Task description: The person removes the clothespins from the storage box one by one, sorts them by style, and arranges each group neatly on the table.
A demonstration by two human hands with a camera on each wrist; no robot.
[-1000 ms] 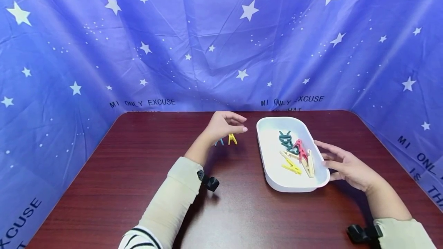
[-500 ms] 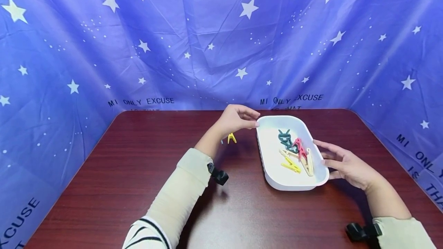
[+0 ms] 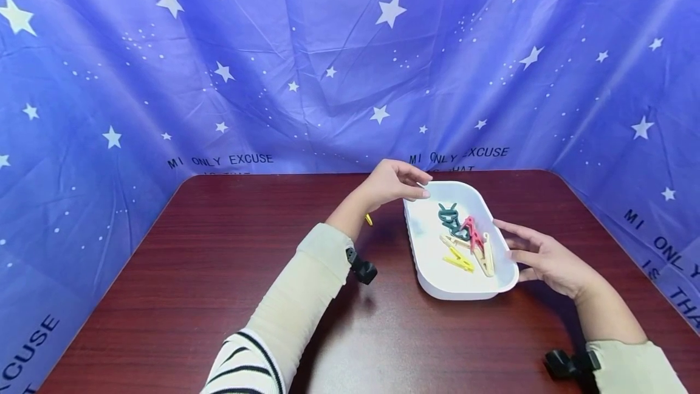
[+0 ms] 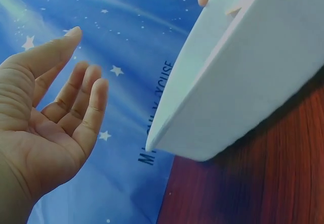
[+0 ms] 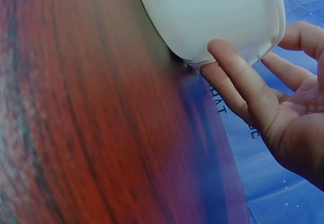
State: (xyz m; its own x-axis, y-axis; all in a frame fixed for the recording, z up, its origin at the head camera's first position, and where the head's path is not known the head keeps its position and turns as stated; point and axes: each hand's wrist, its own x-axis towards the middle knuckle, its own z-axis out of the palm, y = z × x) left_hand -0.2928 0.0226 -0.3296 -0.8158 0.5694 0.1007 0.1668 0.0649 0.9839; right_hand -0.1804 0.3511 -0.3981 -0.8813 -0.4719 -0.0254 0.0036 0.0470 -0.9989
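Note:
A white plastic basket (image 3: 432,260) stands on the table at the right, holding several clothespins. Inside lie dark green clothespins (image 3: 449,216), a red one (image 3: 473,235), cream ones (image 3: 488,254) and a yellow one (image 3: 459,259). My left hand (image 3: 391,184) is raised at the basket's far left corner, its fingers loosely bent with nothing between them; in the left wrist view a gap shows between this hand (image 4: 55,113) and the basket wall. Against the basket's right side rest the extended fingers of my right hand (image 3: 552,263).
Behind the left wrist part of another yellow clothespin (image 3: 369,219) shows on the dark red wooden table (image 3: 219,260). A blue curtain (image 3: 306,65) with white stars hangs along the table's far edge and sides.
My left hand has moved right, from beside the yellow clothespin on the table to the basket's far left corner. The blue clothespin there is now hidden. My right hand stays at the basket.

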